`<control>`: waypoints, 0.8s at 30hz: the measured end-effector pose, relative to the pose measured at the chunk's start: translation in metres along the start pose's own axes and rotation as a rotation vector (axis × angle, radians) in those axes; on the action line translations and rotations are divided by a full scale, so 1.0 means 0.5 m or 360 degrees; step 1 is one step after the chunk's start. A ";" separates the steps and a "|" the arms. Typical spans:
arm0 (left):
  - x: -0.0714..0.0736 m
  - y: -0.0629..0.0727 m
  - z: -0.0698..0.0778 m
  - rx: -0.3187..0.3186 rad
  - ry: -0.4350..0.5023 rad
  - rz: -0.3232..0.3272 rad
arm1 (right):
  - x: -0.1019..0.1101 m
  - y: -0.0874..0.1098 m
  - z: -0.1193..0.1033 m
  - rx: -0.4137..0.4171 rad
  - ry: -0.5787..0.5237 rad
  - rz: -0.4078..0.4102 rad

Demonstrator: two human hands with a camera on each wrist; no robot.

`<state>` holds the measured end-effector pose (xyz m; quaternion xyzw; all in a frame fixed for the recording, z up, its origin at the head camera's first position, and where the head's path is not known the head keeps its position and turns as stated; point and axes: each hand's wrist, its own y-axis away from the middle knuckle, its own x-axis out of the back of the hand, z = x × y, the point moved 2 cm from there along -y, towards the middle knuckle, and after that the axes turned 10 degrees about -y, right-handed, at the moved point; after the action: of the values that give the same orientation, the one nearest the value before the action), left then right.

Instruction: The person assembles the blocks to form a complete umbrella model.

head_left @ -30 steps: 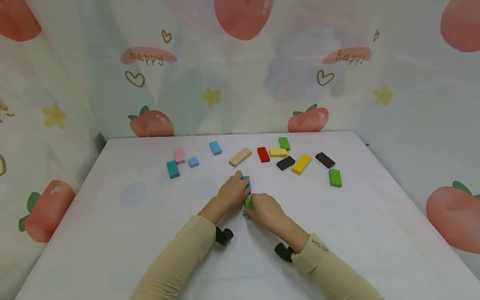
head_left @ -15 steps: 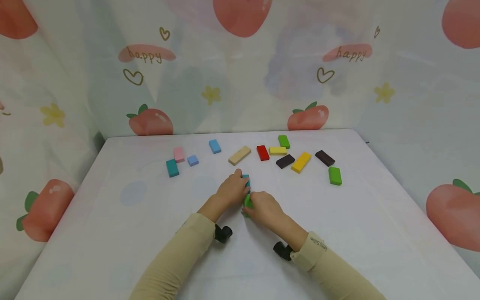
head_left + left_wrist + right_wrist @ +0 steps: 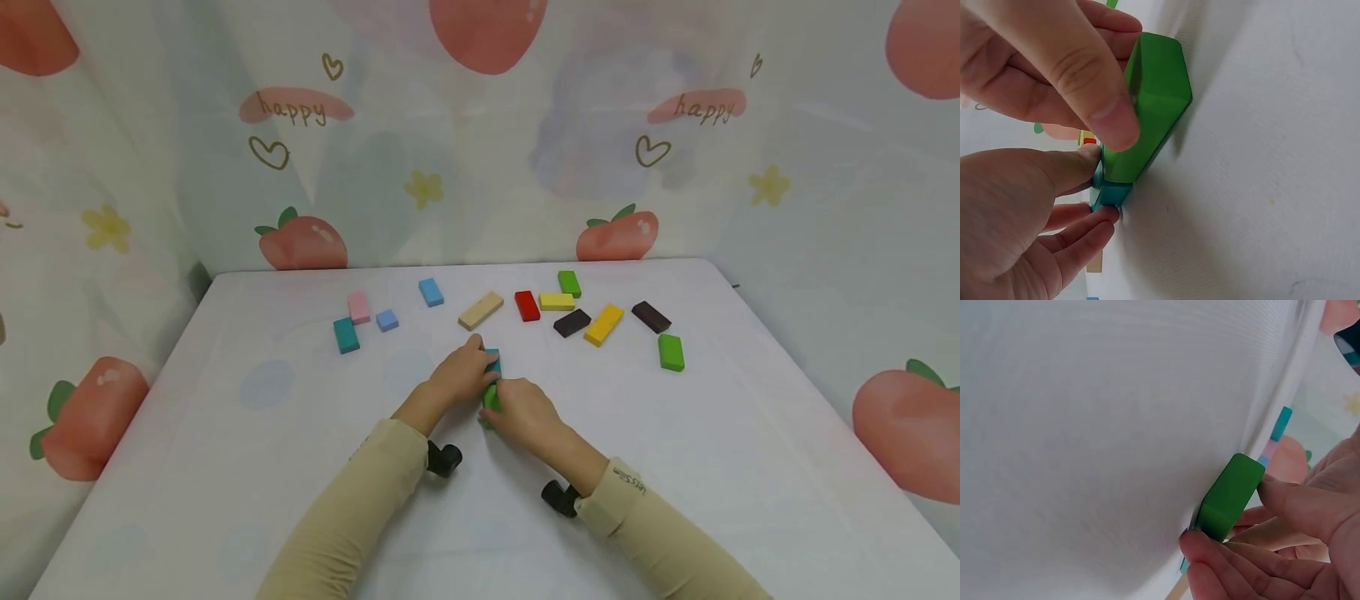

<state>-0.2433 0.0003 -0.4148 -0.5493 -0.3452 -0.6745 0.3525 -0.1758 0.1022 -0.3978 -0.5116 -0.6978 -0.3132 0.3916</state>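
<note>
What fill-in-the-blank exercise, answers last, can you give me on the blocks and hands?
The block pinched by the right hand is ____.
The teal block gripped by the left hand lies ____ from the head camera than that one.
The nearest block to the red block is ____.
Nearly black blocks number ____.

Missing words: green; farther; yellow; two.

Wears beige sleeves (image 3: 345,517), ending behind the grip of both hands (image 3: 528,412), with dark lettering (image 3: 628,481) on the right cuff (image 3: 606,504), and black, rounded cameras (image 3: 448,461) beside both wrists.

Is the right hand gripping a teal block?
No, the right hand pinches a green block, while the left hand holds a teal block.
</note>
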 end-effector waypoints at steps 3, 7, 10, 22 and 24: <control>0.001 -0.001 0.000 0.0008 -0.0005 -0.0003 | -0.001 -0.002 -0.001 -0.0010 -0.0015 0.0006; 0.001 -0.001 0.000 0.0001 -0.0002 -0.0006 | -0.001 -0.003 -0.003 -0.0021 -0.0014 0.0008; 0.002 0.000 0.001 -0.0009 -0.0003 -0.0004 | -0.001 -0.004 -0.004 -0.0024 -0.0011 0.0005; 0.004 0.006 0.001 -0.0011 0.0004 0.0037 | 0.003 -0.007 -0.004 0.0015 -0.0051 -0.0016; 0.003 0.006 0.002 -0.0007 0.0004 0.0028 | 0.003 -0.008 -0.002 0.0012 -0.0068 -0.0020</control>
<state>-0.2406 -0.0005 -0.4127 -0.5524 -0.3384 -0.6727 0.3576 -0.1795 0.1008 -0.3962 -0.5122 -0.7104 -0.3020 0.3765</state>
